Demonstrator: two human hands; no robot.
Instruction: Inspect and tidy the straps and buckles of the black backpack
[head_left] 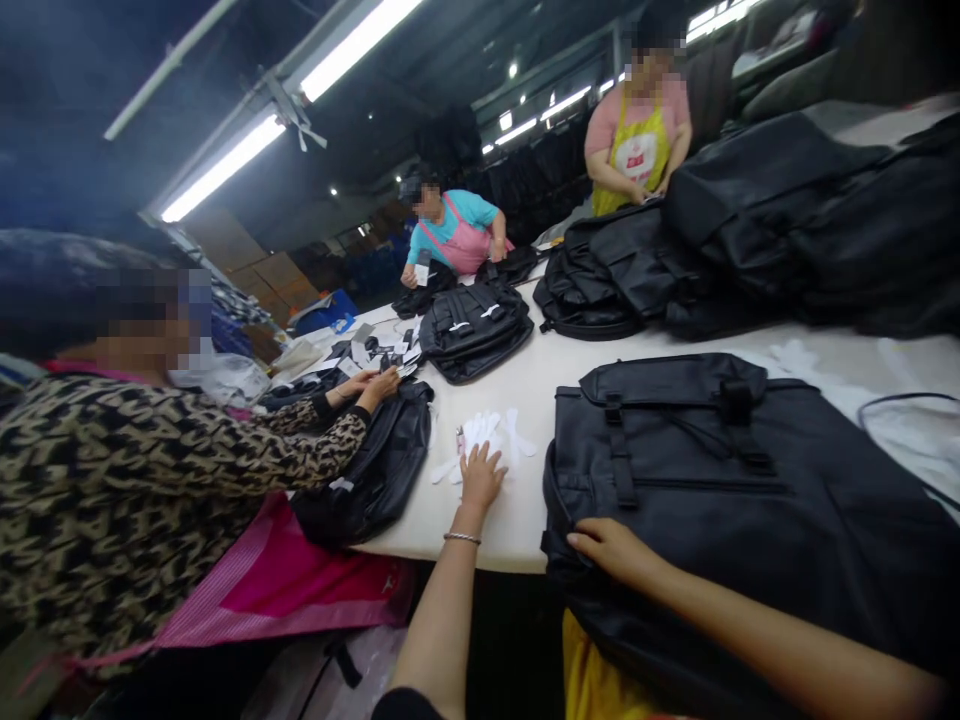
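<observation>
My left hand lies flat, fingers spread, on a small pile of white paper strips on the pale table. A thin bracelet circles that wrist. My right hand rests on the near left corner of a large black backpack lying flat in front of me, fingers curled on its edge. The backpack shows straps, buckles and a zip line on top.
A person in a leopard-print top at the left handles another black bag. More black backpacks and a stacked heap lie across the table. Two people in aprons work at the far side. Small tags are scattered at the back.
</observation>
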